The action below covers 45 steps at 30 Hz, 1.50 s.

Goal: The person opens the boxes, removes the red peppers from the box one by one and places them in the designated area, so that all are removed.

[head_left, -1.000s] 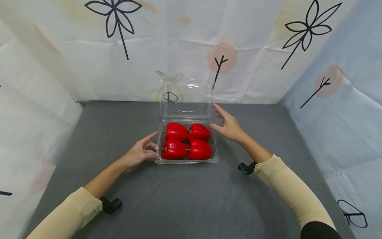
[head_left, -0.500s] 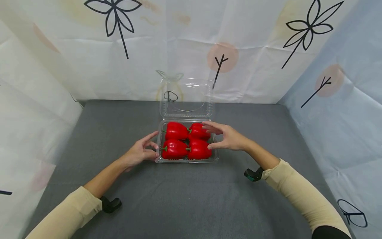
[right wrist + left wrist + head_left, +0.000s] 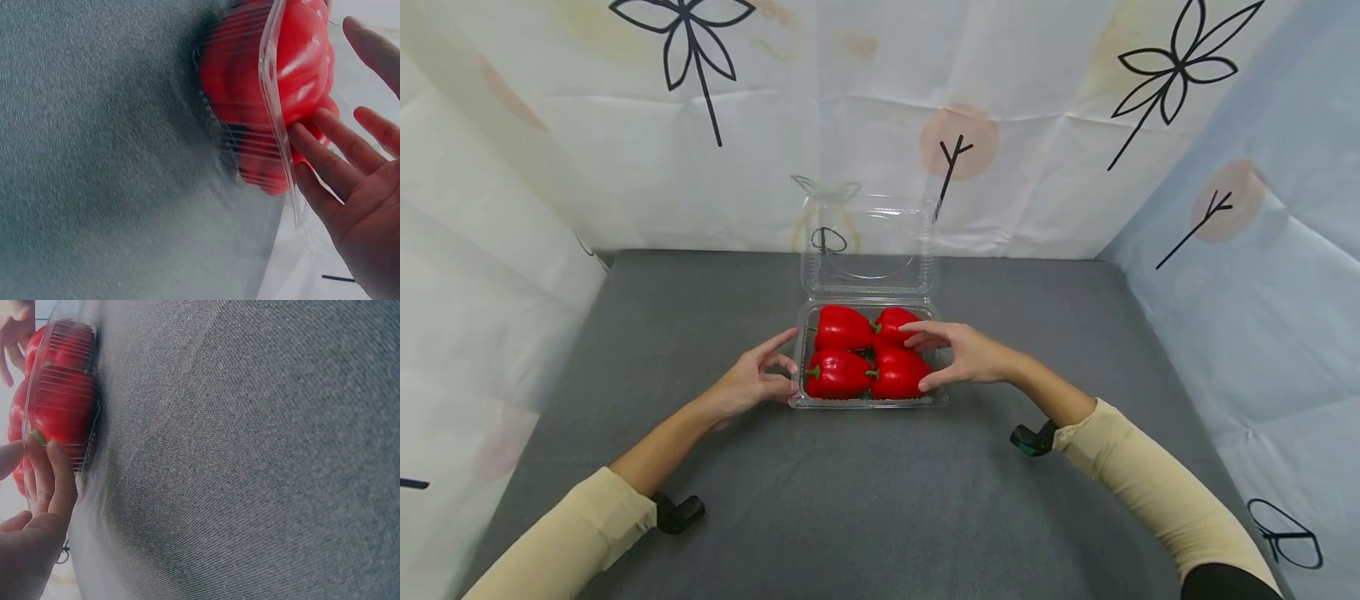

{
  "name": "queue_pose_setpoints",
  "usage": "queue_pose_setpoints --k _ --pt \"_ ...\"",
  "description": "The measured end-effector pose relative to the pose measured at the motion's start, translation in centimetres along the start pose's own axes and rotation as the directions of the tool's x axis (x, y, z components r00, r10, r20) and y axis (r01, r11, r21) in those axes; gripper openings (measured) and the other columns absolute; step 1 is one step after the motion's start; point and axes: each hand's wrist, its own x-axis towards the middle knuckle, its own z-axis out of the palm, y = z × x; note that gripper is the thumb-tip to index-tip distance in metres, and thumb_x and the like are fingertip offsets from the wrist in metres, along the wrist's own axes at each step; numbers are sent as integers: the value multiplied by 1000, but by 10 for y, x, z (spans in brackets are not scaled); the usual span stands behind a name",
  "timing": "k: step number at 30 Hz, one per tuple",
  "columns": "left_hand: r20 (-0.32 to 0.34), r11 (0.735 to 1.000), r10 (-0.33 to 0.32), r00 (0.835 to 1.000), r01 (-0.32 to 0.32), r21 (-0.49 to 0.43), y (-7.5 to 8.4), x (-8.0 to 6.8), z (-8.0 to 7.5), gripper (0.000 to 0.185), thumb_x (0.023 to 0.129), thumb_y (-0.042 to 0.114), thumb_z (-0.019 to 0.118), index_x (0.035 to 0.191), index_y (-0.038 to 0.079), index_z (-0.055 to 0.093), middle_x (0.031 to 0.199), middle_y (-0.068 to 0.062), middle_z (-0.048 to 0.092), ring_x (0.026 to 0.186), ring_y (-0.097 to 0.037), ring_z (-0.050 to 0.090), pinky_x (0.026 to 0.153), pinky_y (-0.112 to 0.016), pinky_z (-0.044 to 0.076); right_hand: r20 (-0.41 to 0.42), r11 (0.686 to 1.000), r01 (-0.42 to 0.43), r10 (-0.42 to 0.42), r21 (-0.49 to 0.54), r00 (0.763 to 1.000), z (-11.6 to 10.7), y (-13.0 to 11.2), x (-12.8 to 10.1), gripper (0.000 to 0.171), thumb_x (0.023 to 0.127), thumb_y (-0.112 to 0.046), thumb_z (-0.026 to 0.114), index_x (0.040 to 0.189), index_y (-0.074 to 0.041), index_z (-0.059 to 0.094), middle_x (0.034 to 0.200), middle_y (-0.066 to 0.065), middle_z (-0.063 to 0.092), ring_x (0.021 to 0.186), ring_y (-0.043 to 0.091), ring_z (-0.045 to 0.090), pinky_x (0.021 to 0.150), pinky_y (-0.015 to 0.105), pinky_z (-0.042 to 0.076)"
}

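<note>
Since the earlier frames the right hand (image 3: 970,357) has come in from the far right corner of the clear plastic clamshell tray (image 3: 868,402) and now sits over the tray's right side. The left hand (image 3: 751,385) has not shifted.

Right hand: fingers spread and nearly straight, reaching across the two right-hand red peppers (image 3: 898,373); the fingertips (image 3: 310,139) touch the pepper at the tray rim, the thumb lies at the near right edge. It pinches nothing.

Left hand: loosely curled against the tray's left wall, fingertips (image 3: 45,464) touching the ribbed plastic, index finger extended along the rim. Whether it actually clamps the wall cannot be told.

The tray stands at the centre of the table, slightly toward the far side. It holds four red peppers in two rows of two, packed touching one another. Its hinged lid (image 3: 867,246) stands open and upright behind it.

Surface: a grey cloth-covered table (image 3: 865,517), flat and even. Room: white paper-like walls (image 3: 820,108) with black leaf and twig drawings and pale orange spots enclose it on the left, back and right.

Edges: the lid stands near the back wall. Grey cloth shows on the left, right and near sides of the tray, with both walls well apart from the hands.
</note>
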Motion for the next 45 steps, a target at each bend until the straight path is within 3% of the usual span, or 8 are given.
queue_pose_setpoints --k 16,24,35,45 --pt "5 1000 6 1000 -6 -4 0 0 0 84 92 -4 64 160 16 18 111 -22 50 84 -21 66 85 -36 57 -86 982 -38 23 -185 996 19 4 7 72 76 -20 85 140 -8 53 131 8 56 117 23 53 98 49 48" --pt "6 1000 10 1000 -10 -27 0 0 1 85 91 -6 64 160 16 19 107 -16 50 83 -18 65 81 -34 57 -140 964 -35 -2 -263 990 26 2 5 66 77 -22 86 135 -8 59 119 5 55 111 24 52 91 46 49" --pt "1 999 15 1000 -15 -32 -1 0 0 83 92 -5 63 160 17 20 108 -18 50 83 -19 66 82 -35 57 -133 959 -87 52 -269 990 26 -3 12 62 75 -23 87 129 -9 58 117 3 54 107 20 53 89 41 51" --pt "3 1000 12 1000 -12 -26 0 0 0 83 92 -5 63 160 16 19 109 -19 50 83 -18 65 83 -35 57 -136 962 -68 33 -264 990 25 -3 13 63 72 -22 87 127 -8 58 116 4 54 107 20 53 87 37 52"
